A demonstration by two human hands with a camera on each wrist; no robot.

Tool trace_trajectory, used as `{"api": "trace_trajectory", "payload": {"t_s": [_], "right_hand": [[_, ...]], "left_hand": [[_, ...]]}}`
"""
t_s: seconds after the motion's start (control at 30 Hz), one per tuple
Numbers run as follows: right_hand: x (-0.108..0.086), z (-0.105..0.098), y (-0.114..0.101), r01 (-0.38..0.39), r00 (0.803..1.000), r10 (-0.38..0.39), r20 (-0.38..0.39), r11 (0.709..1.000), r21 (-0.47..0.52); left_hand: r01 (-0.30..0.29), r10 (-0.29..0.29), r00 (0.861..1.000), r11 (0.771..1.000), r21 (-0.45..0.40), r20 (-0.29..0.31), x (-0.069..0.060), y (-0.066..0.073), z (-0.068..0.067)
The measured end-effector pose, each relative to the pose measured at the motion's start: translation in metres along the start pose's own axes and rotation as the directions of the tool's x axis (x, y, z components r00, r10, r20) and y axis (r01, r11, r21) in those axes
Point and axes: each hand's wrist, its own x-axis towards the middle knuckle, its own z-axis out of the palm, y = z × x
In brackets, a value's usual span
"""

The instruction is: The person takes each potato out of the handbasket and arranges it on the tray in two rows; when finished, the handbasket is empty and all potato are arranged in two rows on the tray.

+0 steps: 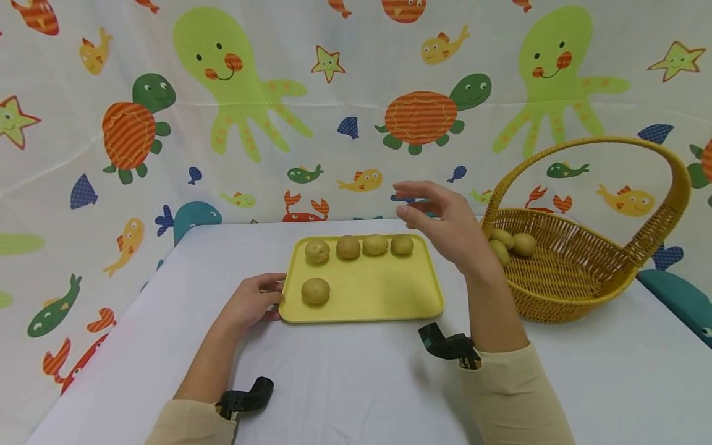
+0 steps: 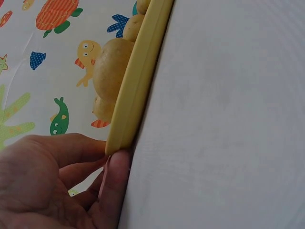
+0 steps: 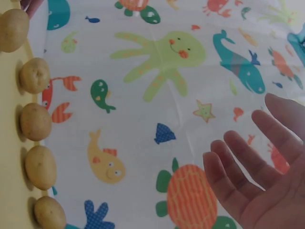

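Observation:
On the white table lies a yellow tray (image 1: pixel 367 309) with several potatoes (image 1: pixel 315 291) on it, mostly lined up along its far edge. At the tray's left end, my left hand (image 1: pixel 258 301) pinches the rim; the left wrist view shows the fingers (image 2: pixel 78 149) at the tray's corner. My right hand (image 1: pixel 445 222) is raised in the air beyond the tray's right end, near the basket. Its fingers (image 3: pixel 252 162) are spread and relaxed, and it holds nothing. Three potatoes (image 1: pixel 524 245) sit in the left part of a wicker basket (image 1: pixel 584 306).
The basket's tall arched handle (image 1: pixel 601 141) rises above its opening on the right side of the table (image 1: pixel 345 377). A cloth (image 1: pixel 334 154) printed with sea animals hangs behind the table.

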Motion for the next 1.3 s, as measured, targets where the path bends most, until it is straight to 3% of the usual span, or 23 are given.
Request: {"api": "trace_trajectory", "payload": {"t_s": [0.37,0.57,0.93,1.3], "right_hand": [[-0.006,-0.017,-0.001,-0.037,0.997,0.038,-0.068,0.999,0.007],[-0.010,-0.026,-0.002,-0.021,0.994,0.019,-0.106,1.000,-0.016],[-0.018,-0.043,-0.001,-0.014,0.979,0.013,-0.202,1.000,-0.004],[-0.023,-0.057,0.002,-0.054,0.968,0.045,-0.245,0.998,-0.031]], "left_hand": [[0.001,-0.001,1.000,1.000,0.008,0.005,-0.004,0.000,0.001],[0.015,-0.015,1.000,1.000,0.006,-0.003,-0.003,0.000,0.002],[0.004,-0.004,1.000,1.000,-0.004,0.006,-0.002,0.001,0.000],[0.005,-0.005,1.000,1.000,0.007,0.004,-0.003,0.002,0.001]]}}
